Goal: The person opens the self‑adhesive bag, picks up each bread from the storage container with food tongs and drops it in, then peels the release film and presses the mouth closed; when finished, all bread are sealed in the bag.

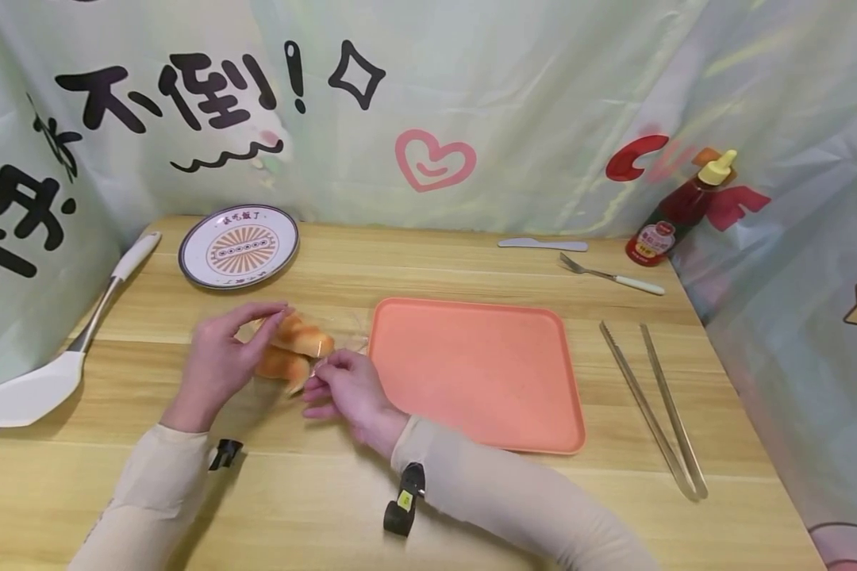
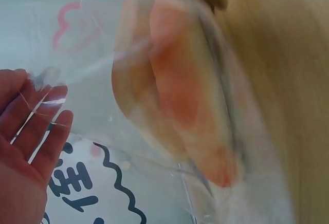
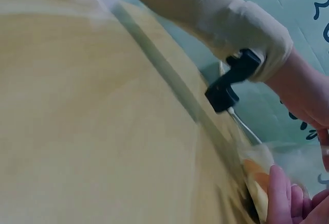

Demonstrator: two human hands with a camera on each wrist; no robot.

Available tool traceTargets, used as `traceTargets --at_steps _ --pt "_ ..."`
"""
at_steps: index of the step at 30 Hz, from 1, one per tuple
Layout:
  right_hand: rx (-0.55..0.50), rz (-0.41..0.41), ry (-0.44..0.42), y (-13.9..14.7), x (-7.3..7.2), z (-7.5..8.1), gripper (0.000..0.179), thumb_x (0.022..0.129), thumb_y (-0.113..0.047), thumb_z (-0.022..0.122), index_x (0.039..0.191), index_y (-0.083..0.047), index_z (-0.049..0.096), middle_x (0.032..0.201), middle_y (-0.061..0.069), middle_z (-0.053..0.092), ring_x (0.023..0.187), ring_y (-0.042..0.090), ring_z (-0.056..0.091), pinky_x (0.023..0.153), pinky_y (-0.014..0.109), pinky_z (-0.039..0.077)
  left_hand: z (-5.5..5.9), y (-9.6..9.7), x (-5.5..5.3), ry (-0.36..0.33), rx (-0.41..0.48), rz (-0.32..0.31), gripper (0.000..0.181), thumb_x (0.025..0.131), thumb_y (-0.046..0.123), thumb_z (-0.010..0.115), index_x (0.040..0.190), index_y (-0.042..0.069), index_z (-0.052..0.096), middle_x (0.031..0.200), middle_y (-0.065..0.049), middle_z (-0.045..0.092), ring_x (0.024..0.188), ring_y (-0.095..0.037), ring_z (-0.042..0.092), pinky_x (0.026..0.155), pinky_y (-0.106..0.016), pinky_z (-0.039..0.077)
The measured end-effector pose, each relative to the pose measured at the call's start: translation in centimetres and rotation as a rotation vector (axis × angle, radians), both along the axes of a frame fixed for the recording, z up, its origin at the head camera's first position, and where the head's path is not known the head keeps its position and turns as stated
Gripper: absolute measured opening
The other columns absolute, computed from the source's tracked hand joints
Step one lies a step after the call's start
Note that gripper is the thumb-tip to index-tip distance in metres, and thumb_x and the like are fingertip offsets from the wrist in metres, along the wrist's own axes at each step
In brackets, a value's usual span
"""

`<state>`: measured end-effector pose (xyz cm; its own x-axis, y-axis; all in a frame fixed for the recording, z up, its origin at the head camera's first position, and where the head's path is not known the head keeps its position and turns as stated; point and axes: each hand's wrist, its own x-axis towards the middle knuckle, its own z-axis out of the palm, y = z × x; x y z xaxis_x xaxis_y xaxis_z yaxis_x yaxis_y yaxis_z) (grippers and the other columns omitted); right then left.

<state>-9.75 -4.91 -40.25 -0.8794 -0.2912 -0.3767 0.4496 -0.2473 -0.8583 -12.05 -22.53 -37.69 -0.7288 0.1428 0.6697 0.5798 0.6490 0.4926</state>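
Note:
Two golden-brown bread rolls [image 1: 303,337] lie inside a clear plastic bag [image 1: 346,323] left of the tray. My left hand [image 1: 217,357] pinches the bag's upper left part between thumb and fingertips. From the near right side, my right hand [image 1: 357,392] pinches the film just below the rolls, its other fingers loosely bent. Close up in the left wrist view, a long roll [image 2: 190,95] shows through the film, and the left hand [image 2: 31,142] is at its left. Fingers of the right hand [image 3: 288,198] appear beside the bag in the right wrist view.
A coral tray [image 1: 471,373] lies right of the bag, with metal tongs [image 1: 660,412] beyond it. Behind stand a sauce bottle [image 1: 674,214], a knife [image 1: 543,244] and a fork [image 1: 614,276]. At the left are a patterned plate [image 1: 239,247] and a white spatula [image 1: 43,388].

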Motion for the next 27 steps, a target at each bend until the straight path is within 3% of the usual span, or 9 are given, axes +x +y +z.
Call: traceTargets --at_steps 5,8,14,20,27 --pt "0.093 0.033 0.170 0.7 -0.7 0.4 0.007 0.095 0.000 0.057 0.095 0.006 0.061 0.082 0.015 0.065 0.074 0.027 0.066 0.065 0.039 0.061 0.5 0.0 0.1 0.014 0.035 0.040 0.021 0.081 -0.009 0.075 0.099 0.001 0.075 0.093 -0.008 0.074 0.086 -0.013 0.069 0.079 -0.008 0.047" --pt "0.203 0.063 0.307 1.1 -1.0 0.7 0.008 0.094 -0.002 0.059 0.089 0.002 0.063 0.080 0.011 0.065 0.077 0.030 0.066 0.066 0.037 0.060 0.8 -0.3 0.2 0.020 0.050 0.070 0.018 0.083 -0.007 0.074 0.099 0.002 0.075 0.093 -0.008 0.074 0.085 -0.013 0.069 0.079 -0.007 0.047" --pt "0.459 0.088 0.634 2.8 -2.1 2.0 0.011 0.095 -0.013 0.059 0.088 -0.009 0.067 0.083 -0.003 0.063 0.082 0.011 0.059 0.070 0.024 0.051 1.7 -0.4 0.4 0.041 0.116 0.113 0.014 0.084 -0.008 0.073 0.096 0.000 0.074 0.090 -0.011 0.074 0.086 0.009 0.061 0.078 -0.007 0.047" --pt "0.443 0.072 0.866 4.7 -3.6 4.0 0.009 0.096 -0.007 0.058 0.090 -0.007 0.065 0.087 -0.001 0.061 0.085 0.011 0.059 0.076 0.030 0.055 2.6 0.3 0.9 0.034 0.206 0.154 0.012 0.085 -0.005 0.073 0.097 -0.002 0.074 0.090 -0.009 0.074 0.082 0.006 0.062 0.077 -0.011 0.049" --pt "0.451 0.021 1.006 6.9 -4.3 7.1 0.010 0.095 -0.004 0.057 0.089 -0.006 0.064 0.089 0.001 0.059 0.086 0.012 0.056 0.078 0.032 0.054 4.1 2.4 1.7 0.064 0.303 0.159 0.011 0.084 -0.006 0.074 0.095 -0.004 0.073 0.089 -0.012 0.073 0.080 0.000 0.066 0.072 -0.013 0.052"
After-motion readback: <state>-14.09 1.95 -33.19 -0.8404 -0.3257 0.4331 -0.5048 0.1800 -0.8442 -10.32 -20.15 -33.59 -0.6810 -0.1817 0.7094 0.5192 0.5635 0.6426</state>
